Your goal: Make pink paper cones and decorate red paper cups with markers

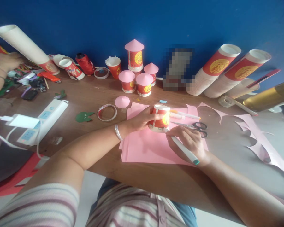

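Observation:
My left hand [143, 118] grips a red and white paper cup [159, 119] with a gold emblem, held above a stack of pink paper [146, 146]. Dark drawn lines show on the cup's white band. Closed around a white marker with a green end [186, 150], my right hand [186, 140] brings its tip to the cup's lower edge; whether it touches, I cannot tell. Just beyond that hand lie dark-handled scissors [200, 127] and an orange and white marker [186, 114]. A pink paper cone [122, 101] rests to the left of the paper.
Several cups with pink cone tops [134, 55] stand by the blue wall. Tall cup stacks [215, 69] lean at right, near pink paper offcuts [255, 138]. A power strip [44, 121], a tape roll [107, 112] and another person's hand [8, 61] are at left.

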A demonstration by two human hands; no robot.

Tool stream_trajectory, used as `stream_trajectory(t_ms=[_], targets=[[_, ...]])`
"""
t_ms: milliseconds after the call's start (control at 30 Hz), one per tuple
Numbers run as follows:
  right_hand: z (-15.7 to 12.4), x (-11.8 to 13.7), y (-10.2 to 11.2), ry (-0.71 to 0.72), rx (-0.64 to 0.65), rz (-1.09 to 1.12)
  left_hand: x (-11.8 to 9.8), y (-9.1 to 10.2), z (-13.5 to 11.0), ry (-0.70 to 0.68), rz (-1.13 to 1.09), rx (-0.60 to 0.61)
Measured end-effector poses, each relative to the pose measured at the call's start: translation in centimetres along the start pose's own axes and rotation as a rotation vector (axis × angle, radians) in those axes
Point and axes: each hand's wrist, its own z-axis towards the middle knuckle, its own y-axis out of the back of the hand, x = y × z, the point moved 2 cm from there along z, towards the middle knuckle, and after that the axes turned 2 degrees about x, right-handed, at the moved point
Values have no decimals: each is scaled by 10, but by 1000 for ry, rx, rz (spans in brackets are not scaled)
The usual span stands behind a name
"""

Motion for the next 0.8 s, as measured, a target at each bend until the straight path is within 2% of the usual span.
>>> stream_trajectory(t_ms=[800], targets=[[6,1,5,-9,-17,-58,-4,-2,-1,17,-25,25]])
